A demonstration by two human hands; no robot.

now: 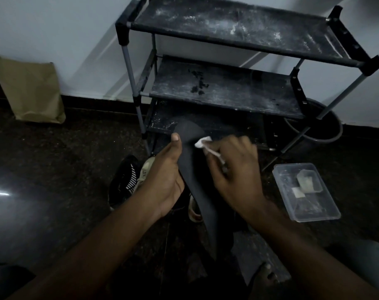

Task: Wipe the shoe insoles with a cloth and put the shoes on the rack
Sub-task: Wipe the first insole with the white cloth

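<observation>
**Insole may buckle or slip under the wipe**

The left hand [164,178] grips the dark insole [200,204] at mid-length, thumb over its edge, holding it above the shoes [125,178] on the floor, in front of the rack [227,24]; the right hand [232,169] pinches a small white cloth [202,142] against its upper part; hard pressure there could bend the thin insole or twist it loose; the rack's dusty shelves could re-soil cleaned shoes.
</observation>
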